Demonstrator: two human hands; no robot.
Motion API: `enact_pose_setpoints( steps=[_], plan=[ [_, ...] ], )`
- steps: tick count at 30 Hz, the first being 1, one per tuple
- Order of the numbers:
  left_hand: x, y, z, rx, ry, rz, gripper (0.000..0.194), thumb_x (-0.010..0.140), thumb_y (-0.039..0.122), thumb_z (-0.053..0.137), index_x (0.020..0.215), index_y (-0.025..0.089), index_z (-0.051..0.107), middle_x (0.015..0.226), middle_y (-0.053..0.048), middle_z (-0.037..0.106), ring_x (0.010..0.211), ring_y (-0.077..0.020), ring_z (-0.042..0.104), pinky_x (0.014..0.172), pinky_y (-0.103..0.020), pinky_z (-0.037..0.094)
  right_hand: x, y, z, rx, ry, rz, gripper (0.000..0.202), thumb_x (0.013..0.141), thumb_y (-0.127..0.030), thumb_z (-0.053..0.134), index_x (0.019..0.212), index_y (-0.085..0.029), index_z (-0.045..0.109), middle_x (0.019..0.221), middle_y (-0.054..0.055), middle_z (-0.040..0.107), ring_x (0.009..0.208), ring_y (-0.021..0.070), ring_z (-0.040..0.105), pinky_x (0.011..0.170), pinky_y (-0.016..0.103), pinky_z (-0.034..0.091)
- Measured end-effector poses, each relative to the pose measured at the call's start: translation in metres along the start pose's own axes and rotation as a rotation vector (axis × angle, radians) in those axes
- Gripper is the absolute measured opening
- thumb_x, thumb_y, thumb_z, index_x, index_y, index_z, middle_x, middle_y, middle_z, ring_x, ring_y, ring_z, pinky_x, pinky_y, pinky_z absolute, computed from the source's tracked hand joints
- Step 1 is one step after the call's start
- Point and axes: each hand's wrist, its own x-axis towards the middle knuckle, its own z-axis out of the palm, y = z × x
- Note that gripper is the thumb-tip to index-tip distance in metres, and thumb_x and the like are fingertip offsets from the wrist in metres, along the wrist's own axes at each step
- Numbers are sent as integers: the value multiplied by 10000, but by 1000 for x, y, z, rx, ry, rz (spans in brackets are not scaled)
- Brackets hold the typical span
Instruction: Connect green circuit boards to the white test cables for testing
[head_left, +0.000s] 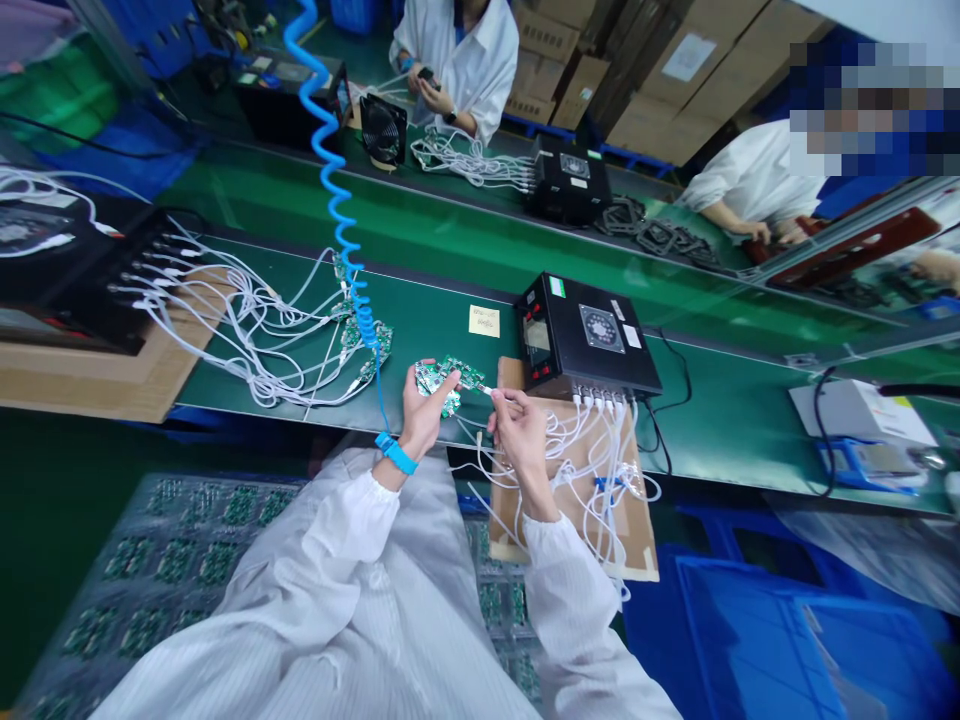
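Several green circuit boards (469, 374) are in my left hand (421, 412), its thumb lying across them. A blue wrist strap (396, 453) with a coiled blue cord (341, 210) circles that wrist. My right hand (519, 425) pinches the white plug of a cable (487, 391) at the right edge of the boards; whether the plug is fully seated is too small to tell. More white cables (592, 450) hang below, running from the front sockets of a black test box (592, 335) with a fan grille on top.
A cardboard sheet (637, 520) lies under the cables and overhangs the green bench (705, 420). At left, another black box (82, 270) feeds cables to more boards (367, 345). Trays of boards (172, 560) sit below the bench. Two co-workers (480, 60) are across the bench.
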Motion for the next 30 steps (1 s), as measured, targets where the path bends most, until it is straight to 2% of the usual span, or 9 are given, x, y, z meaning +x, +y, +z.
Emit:
enact_pose_setpoints(
  steps=[9, 12, 14, 15, 16, 19, 21, 26, 30],
  plan=[
    [-3, -3, 3, -27, -12, -43, 700, 557, 413, 982, 1081, 212, 563, 820, 12, 715, 695, -142, 690, 781, -294, 548, 7, 8, -7, -38, -22, 0, 626, 807, -748, 649, 1030, -163, 628, 467, -57, 522, 352, 108, 417, 368, 219, 298],
    [1, -4, 3, -34, -7, -56, 725, 538, 392, 990, 1090, 210, 557, 861, -4, 730, 694, -150, 697, 771, -304, 555, 1, 5, -7, -223, 35, -129, 534, 915, -658, 571, 1113, -167, 637, 766, 44, 668, 405, 107, 479, 427, 264, 410],
    [5, -4, 3, -16, 6, -34, 717, 548, 390, 986, 1097, 211, 562, 884, -14, 735, 700, -156, 704, 764, -304, 560, -6, 5, -4, -411, 160, -331, 399, 982, -538, 530, 1098, -173, 640, 1034, 121, 663, 521, 111, 548, 583, 306, 512],
    [6, -3, 2, 4, 15, -15, 702, 561, 396, 980, 1099, 212, 568, 881, -15, 733, 701, -157, 705, 753, -299, 559, -10, 8, -2, -509, 188, -416, 335, 1003, -480, 513, 1062, -176, 640, 1084, 133, 644, 581, 123, 569, 653, 319, 525],
    [7, -3, 1, 27, 23, 6, 683, 573, 405, 974, 1093, 212, 577, 873, -14, 728, 698, -156, 702, 734, -291, 558, -13, 12, 0, -607, 175, -472, 289, 1018, -434, 498, 1012, -180, 635, 1067, 129, 639, 624, 141, 579, 689, 326, 520],
    [7, -1, -2, 108, 15, 61, 624, 595, 440, 956, 1056, 209, 605, 864, -15, 705, 689, -148, 669, 647, -265, 547, -12, 35, 7, -878, -81, -542, 246, 1027, -359, 490, 915, -195, 634, 881, 94, 638, 735, 220, 611, 692, 331, 484],
    [8, -1, -5, 157, -30, 81, 600, 623, 470, 934, 1058, 211, 612, 867, -16, 692, 669, -138, 640, 594, -253, 530, -2, 53, 14, -977, -189, -648, 239, 1018, -340, 496, 957, -179, 661, 916, 129, 648, 840, 269, 625, 748, 363, 494],
    [12, -6, -13, 218, -128, 113, 604, 654, 479, 919, 1113, 211, 632, 907, -22, 684, 660, -122, 619, 637, -265, 538, 26, 76, 31, -1075, -279, -803, 314, 1009, -240, 378, 981, -148, 677, 934, 183, 664, 848, 306, 611, 761, 417, 501],
    [15, -9, -17, 204, -133, 134, 582, 679, 468, 906, 1124, 210, 633, 865, -10, 664, 645, -122, 615, 632, -263, 522, 25, 68, 21, -954, -361, -812, 273, 996, -281, 383, 892, -202, 623, 863, 160, 662, 827, 313, 634, 766, 450, 517]
  ],
)
